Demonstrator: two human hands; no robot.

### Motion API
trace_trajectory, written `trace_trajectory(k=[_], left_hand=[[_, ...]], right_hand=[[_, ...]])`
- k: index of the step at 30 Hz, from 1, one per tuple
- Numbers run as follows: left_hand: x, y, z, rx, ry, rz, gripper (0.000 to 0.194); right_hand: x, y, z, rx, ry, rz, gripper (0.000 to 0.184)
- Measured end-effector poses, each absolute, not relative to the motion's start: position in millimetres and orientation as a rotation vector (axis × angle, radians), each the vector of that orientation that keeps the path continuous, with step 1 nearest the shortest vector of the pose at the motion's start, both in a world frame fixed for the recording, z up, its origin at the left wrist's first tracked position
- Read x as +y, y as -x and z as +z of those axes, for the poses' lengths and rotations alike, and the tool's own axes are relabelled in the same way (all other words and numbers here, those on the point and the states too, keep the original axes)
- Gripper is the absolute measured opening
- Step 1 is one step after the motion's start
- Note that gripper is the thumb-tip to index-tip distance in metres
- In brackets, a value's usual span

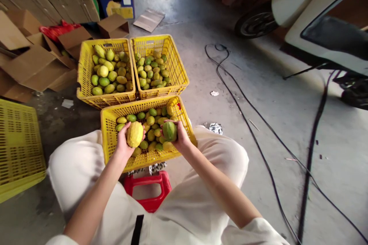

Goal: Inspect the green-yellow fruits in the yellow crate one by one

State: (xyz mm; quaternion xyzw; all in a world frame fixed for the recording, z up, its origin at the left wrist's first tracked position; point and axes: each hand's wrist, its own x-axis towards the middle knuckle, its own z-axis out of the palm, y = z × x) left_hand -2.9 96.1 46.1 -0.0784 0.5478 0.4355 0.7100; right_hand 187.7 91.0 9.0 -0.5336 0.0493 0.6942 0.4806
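My left hand [125, 140] holds a large yellow lemon [135, 134] with a bumpy, ridged skin. In my right hand [181, 136] is a dark green lemon [170, 131], gripped from its right side. Both hands are over the near yellow plastic crate [108, 147], which sits between my knees. Below them, green and yellow lemons [151, 134] lie loose in that crate. Behind it stand two more yellow crates side by side, the left one [83, 69] with mostly yellow-green lemons [109, 66] and the right one [178, 69] with smaller-looking lemons [150, 74].
A red plastic stool [165, 187] is under the near crate. Cardboard boxes [37, 67] are heaped at the left, above another yellow crate [20, 149]. Black cables [247, 113] run across the floor at the right, near a parked white scooter [322, 38].
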Motion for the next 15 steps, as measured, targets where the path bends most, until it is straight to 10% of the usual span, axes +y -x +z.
trace_trajectory(k=[15], left_hand=[[92.6,-1.5,43.8,1.214,0.101,0.984,0.009]], right_hand=[[85.2,-186.3,2.9,-0.085,1.268,1.659,0.04]])
